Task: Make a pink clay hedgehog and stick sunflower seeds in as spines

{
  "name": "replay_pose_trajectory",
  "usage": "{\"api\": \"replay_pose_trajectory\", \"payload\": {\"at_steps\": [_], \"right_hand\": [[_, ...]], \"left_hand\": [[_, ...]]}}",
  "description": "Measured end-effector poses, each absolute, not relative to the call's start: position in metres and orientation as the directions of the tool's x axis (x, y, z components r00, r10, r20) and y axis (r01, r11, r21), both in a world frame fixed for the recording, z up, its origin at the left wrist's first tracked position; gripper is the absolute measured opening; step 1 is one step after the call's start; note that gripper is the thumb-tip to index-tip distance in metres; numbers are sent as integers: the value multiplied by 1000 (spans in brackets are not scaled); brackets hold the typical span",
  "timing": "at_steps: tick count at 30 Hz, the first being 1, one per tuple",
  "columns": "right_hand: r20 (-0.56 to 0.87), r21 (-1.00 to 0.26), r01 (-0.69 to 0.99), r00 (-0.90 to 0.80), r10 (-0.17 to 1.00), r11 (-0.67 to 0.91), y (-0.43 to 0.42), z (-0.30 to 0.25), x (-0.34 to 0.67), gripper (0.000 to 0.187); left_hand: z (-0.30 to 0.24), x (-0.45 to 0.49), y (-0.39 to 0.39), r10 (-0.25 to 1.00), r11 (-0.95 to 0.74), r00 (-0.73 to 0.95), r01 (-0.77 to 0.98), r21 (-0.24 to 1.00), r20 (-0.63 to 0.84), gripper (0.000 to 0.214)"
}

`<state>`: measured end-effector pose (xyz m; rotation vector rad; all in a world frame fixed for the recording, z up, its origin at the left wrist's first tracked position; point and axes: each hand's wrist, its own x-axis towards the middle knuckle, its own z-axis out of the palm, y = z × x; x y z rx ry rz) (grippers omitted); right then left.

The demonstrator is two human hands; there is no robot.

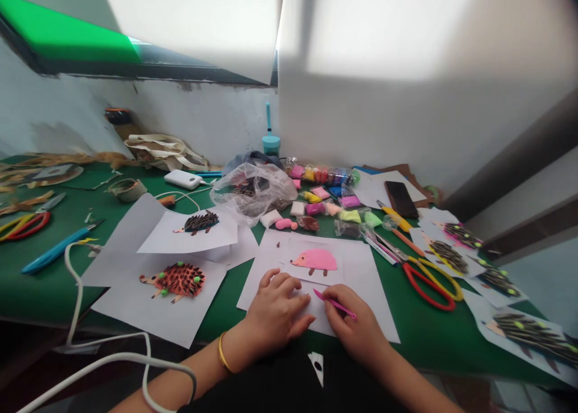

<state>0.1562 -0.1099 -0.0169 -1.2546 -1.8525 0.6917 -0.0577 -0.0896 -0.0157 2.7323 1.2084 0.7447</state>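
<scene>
My right hand (350, 322) is closed around a slim pink plastic clay-modelling tool (336, 306), its pointed end towards my left hand. My left hand (277, 310) rests palm down on the white paper (374, 298), fingers apart and a little bent. Just beyond both hands a pink clay hedgehog (318, 260) lies flat on a smaller sheet, with a peach face and brown feet. A small dark bit (278, 244) lies on the paper to its upper left. Any small thing under my left fingers is hidden.
Bagged coloured clay (316, 208) and a plastic bag (253, 187) lie behind the paper. Scissors (428, 280), an orange-yellow cutter (394, 216) and a phone (400, 199) are at right. Finished hedgehog pictures (174, 280) lie on both sides. A white cable (108, 357) hangs at left.
</scene>
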Motion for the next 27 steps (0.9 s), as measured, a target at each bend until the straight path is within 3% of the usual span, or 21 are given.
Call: {"api": "replay_pose_trajectory", "payload": {"at_steps": [5,12,27], "right_hand": [[298,-782,507,-208,932,363,-110,-15,156,12],[298,-734,544,-282,912,408,-110,-13,152,13],[311,-687,577,-316,896,442,-107,-18,148,14]], "left_hand": [[-10,-58,-89,766,-621,503,738,263,400,26],[-16,-57,-92,718,-665,533,715,215,448,25],[-18,-57,-91,721,-670,541,703,237,434,26]]}}
